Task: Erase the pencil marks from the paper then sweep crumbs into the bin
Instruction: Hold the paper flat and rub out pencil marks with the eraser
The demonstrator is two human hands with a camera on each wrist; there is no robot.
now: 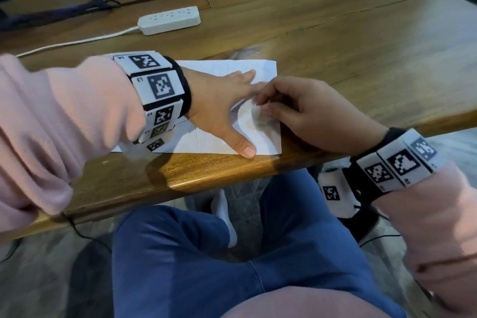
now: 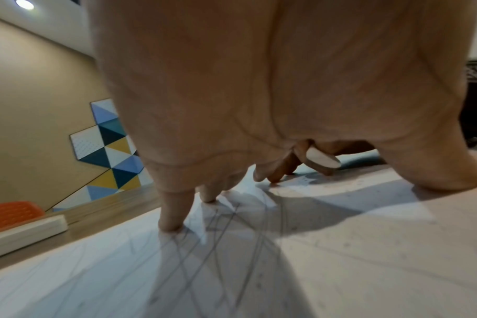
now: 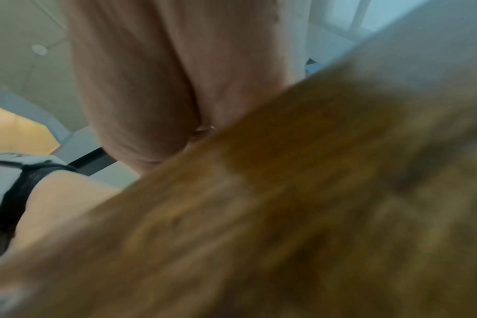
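A white sheet of paper (image 1: 263, 70) lies near the front edge of the wooden table (image 1: 361, 46). My left hand (image 1: 214, 103) presses flat on it with fingers and thumb spread. My right hand (image 1: 268, 106) pinches a small white eraser (image 1: 256, 111) and holds it down on the paper between my left thumb and index finger. In the left wrist view the eraser (image 2: 321, 160) shows beyond my left palm (image 2: 232, 86), and grey crossing pencil lines (image 2: 221, 226) run over the paper (image 2: 354, 247). The right wrist view is blurred, showing my palm (image 3: 150, 86) and the table edge (image 3: 313, 193).
A white power strip (image 1: 169, 19) with its cable lies behind the paper. A dark strap (image 1: 51, 11) sits at the far left. The table's front edge (image 1: 206, 175) is close to the paper, with my legs below. An orange item (image 2: 11, 215) shows at the left wrist view's edge.
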